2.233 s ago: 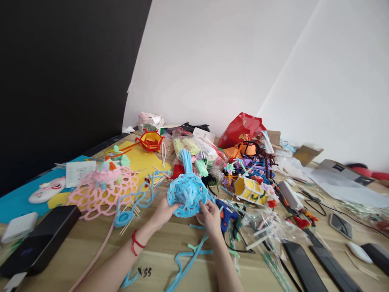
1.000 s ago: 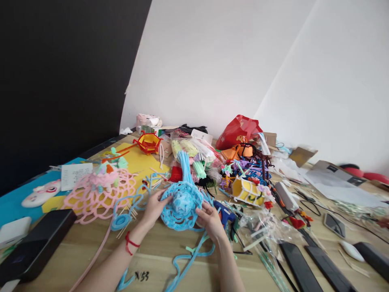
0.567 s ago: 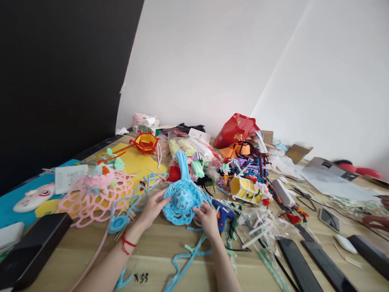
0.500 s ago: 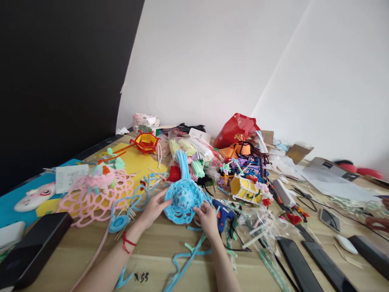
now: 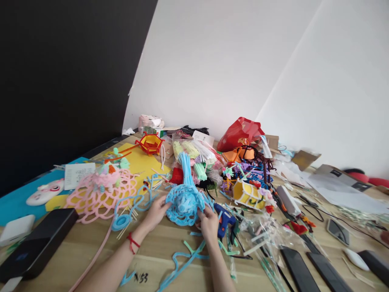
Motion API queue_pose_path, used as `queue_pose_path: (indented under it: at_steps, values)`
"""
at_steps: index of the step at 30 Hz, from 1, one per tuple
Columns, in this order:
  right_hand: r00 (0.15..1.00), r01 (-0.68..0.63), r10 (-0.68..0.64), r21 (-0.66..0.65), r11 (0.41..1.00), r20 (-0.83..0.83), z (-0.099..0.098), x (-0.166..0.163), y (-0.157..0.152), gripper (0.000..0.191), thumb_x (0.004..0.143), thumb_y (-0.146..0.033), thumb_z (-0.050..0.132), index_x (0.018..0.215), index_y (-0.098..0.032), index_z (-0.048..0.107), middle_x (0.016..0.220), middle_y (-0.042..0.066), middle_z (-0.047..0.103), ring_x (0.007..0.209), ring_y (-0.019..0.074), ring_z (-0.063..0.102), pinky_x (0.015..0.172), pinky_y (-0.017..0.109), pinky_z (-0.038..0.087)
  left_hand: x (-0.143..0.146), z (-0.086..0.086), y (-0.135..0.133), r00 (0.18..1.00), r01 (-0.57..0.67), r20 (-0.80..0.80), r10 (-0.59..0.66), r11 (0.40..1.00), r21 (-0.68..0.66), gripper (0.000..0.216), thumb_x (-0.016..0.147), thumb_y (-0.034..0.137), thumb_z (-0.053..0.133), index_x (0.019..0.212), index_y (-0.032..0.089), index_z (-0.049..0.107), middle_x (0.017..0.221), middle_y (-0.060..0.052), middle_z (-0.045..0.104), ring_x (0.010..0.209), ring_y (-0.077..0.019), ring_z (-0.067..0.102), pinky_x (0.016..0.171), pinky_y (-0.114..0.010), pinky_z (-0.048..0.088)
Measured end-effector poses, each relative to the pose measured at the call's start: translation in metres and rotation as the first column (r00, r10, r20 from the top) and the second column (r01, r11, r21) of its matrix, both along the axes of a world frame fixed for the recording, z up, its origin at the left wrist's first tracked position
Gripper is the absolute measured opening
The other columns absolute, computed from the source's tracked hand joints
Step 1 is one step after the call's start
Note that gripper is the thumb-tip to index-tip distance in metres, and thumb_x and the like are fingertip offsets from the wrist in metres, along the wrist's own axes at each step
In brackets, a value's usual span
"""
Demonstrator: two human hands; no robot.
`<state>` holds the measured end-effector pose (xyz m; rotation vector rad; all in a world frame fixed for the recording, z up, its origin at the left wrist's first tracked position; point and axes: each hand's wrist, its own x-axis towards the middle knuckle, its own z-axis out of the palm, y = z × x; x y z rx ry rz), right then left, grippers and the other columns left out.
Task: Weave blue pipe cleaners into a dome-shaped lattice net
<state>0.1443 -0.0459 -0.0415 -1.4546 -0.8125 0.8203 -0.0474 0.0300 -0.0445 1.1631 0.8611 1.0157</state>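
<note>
A round openwork piece of blue pipe cleaners (image 5: 186,205), with a raised layered centre, is held between my two hands over the table. My left hand (image 5: 158,211), with a red cord at the wrist, pinches its left rim. Its lower right rim is gripped by the fingers and thumb of my right hand (image 5: 208,222). Just behind it lies a bundle of straight blue pipe cleaners (image 5: 186,166). Loose blue pipe cleaners (image 5: 178,263) trail on the table below. To the left sits a coil of blue pipe cleaner (image 5: 120,222). A blue glue gun (image 5: 224,219) lies beside my right hand.
A pink lattice piece (image 5: 101,196) spreads at left near a black power bank (image 5: 39,245). Farther back are a red-and-yellow hexagonal frame (image 5: 150,144) and a red bag (image 5: 240,133). Right of me lie a yellow-and-white lantern (image 5: 247,194), plastic wrapping (image 5: 267,231) and several dark devices (image 5: 299,269).
The blue round piece has tilted, its near side dropping so its face shows flatter. Both hands still hold its rim. The whole view has shifted slightly.
</note>
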Motion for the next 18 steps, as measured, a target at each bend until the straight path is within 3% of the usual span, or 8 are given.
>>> queue_pose_path:
  at_steps: [4, 8, 10, 14, 18]
  values:
    - [0.998, 0.036, -0.037, 0.017, 0.999, 0.056, 0.0, 0.001, -0.004, 0.015, 0.065, -0.036, 0.065, 0.067, -0.022, 0.072, 0.043, -0.002, 0.058, 0.042, 0.0194, 0.055, 0.044, 0.028, 0.043, 0.003, -0.002, -0.001, 0.997, -0.01, -0.073, 0.013, 0.999, 0.038, 0.058, 0.069, 0.044, 0.064, 0.119, 0.016, 0.057, 0.09, -0.007, 0.074, 0.072, -0.0249, 0.068, 0.054, -0.033, 0.054]
    - [0.991, 0.072, -0.075, 0.03, 0.997, 0.108, -0.002, 0.001, 0.0, 0.022, 0.065, -0.037, 0.065, 0.079, -0.021, 0.072, 0.049, -0.001, 0.062, 0.042, 0.018, 0.054, 0.043, 0.028, 0.043, 0.004, -0.005, -0.002, 0.987, -0.015, -0.156, 0.026, 0.997, 0.076, 0.058, 0.073, 0.046, 0.058, 0.122, 0.015, 0.053, 0.087, -0.007, 0.073, 0.065, -0.024, 0.068, 0.051, -0.033, 0.054]
    - [0.996, 0.063, -0.066, 0.042, 0.997, 0.065, -0.002, 0.0, 0.003, 0.032, 0.064, -0.043, 0.067, 0.085, -0.019, 0.07, 0.058, 0.001, 0.066, 0.044, 0.0179, 0.056, 0.042, 0.028, 0.045, 0.003, -0.006, -0.001, 0.984, -0.056, -0.162, 0.079, 0.988, 0.143, 0.056, 0.073, 0.045, 0.058, 0.119, 0.014, 0.055, 0.091, -0.008, 0.073, 0.073, -0.0251, 0.069, 0.059, -0.035, 0.055]
    - [0.979, -0.017, 0.034, 0.087, 0.996, -0.199, -0.004, -0.003, 0.007, 0.05, 0.05, -0.046, 0.079, 0.088, -0.015, 0.065, 0.074, 0.005, 0.071, 0.064, 0.023, 0.066, 0.055, 0.031, 0.052, 0.0, -0.006, 0.002, 0.975, -0.17, -0.097, 0.2, 0.952, 0.254, 0.05, 0.072, 0.041, 0.061, 0.114, 0.013, 0.059, 0.107, -0.011, 0.07, 0.099, -0.0268, 0.064, 0.087, -0.037, 0.05]
    - [0.964, -0.059, 0.08, 0.089, 0.994, -0.255, -0.006, -0.007, 0.007, 0.051, 0.044, -0.047, 0.082, 0.079, -0.016, 0.062, 0.063, 0.003, 0.069, 0.062, 0.0237, 0.067, 0.06, 0.034, 0.053, -0.001, -0.001, 0.0, 0.981, -0.146, -0.1, 0.167, 0.97, 0.194, 0.045, 0.07, 0.047, 0.063, 0.1, 0.013, 0.065, 0.096, -0.01, 0.073, 0.096, -0.0286, 0.065, 0.084, -0.039, 0.051]
